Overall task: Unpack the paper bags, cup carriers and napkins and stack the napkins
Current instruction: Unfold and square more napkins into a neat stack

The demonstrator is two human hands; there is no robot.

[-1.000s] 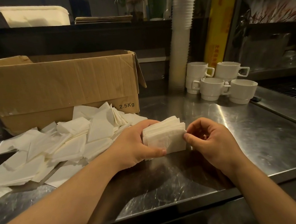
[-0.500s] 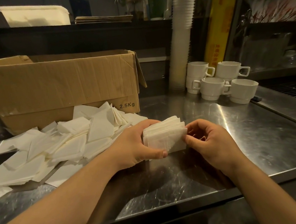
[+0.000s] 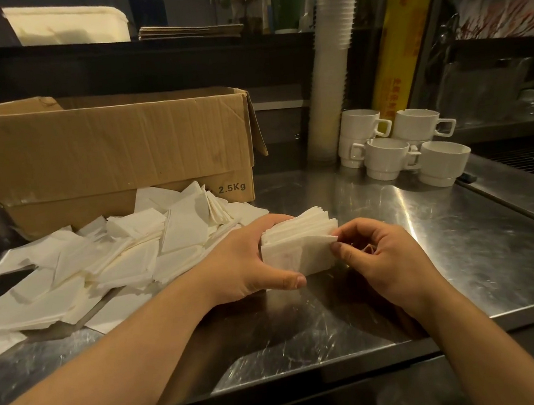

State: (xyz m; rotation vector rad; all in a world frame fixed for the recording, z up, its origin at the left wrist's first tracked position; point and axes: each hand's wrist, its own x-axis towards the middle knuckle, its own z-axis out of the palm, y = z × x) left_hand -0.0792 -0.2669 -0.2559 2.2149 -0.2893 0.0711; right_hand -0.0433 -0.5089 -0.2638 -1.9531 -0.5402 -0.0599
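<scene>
**Reader:** Napkins first, please. Where are they, and where do the hands sit against them?

**Describer:** Only one view exists, the head camera looking forward and down. A small stack of napkins (image 3: 298, 243) stands on edge on the steel surface (image 3: 461, 247), near the middle of the frame and close to the person. The left hand (image 3: 249, 263) grips it from the left side, fingers curled over the far face and thumb along the near bottom edge. The right hand (image 3: 376, 253) is at the stack's right end, fingers curled, with the thumb and forefinger pinching the corner of the nearest napkin.

**Reader:** Which way does the stack run?

**Describer:** Its long edge runs left to right, between the two hands. Both touch it, so neither needs to reach. The coming move, I judge, is squaring those edges, left steadying, right aligning.

**Reader:** And the rest of the napkins?

**Describer:** A loose pile of napkins (image 3: 117, 264) sprawls to the left of the stack, beyond the left forearm and nearer that hand. Many remain unstacked.

**Reader:** Any writing?

**Describer:** A cardboard box (image 3: 105, 153) behind the pile, open at the top, is printed "2.5Kg" on its lower right corner. A tall yellow panel (image 3: 398, 56) at the back right bears characters too small to read.

**Reader:** Anything else nearby?

**Describer:** White mugs (image 3: 402, 151) cluster behind and to the right, well apart from the hands, beside a tall column of disposable cups (image 3: 330, 63). No paper bags or cup carriers can be made out.
</scene>
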